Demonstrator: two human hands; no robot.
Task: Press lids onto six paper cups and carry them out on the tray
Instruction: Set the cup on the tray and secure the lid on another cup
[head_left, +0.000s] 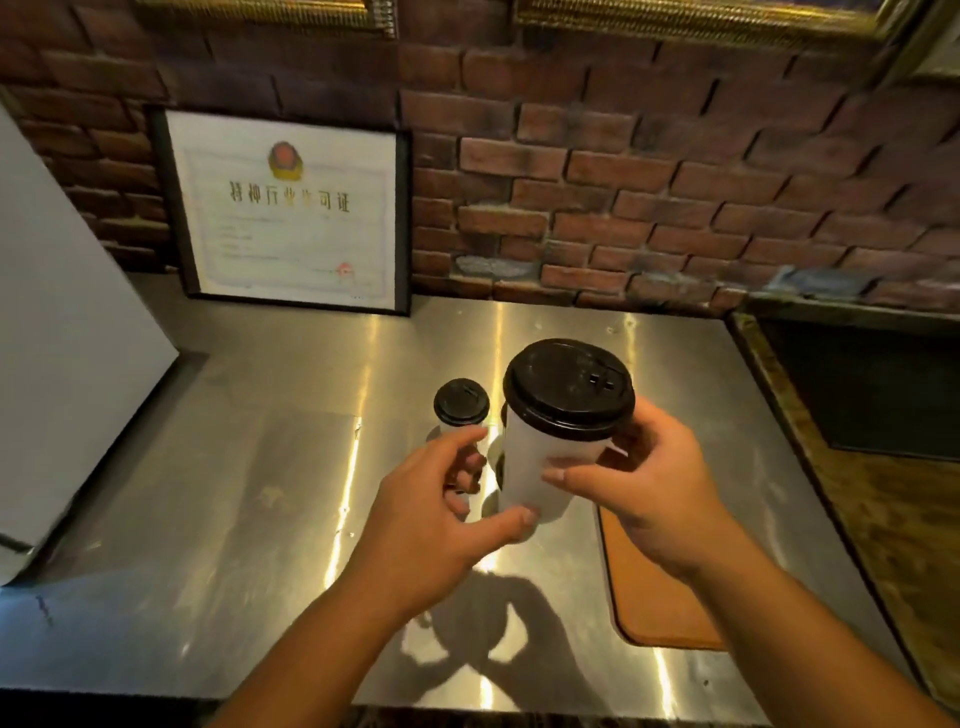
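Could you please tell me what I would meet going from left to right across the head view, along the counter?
White appliance → framed certificate → standing lidded cup → raised lidded cup → orange tray → dark recess. I have left out the hands, as they overlap the cups.

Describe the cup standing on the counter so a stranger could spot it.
Find the steel counter under the brick wall. Near its middle stands a black-lidded white paper cup. Unlike its twin in the right hand, it rests on the steel.
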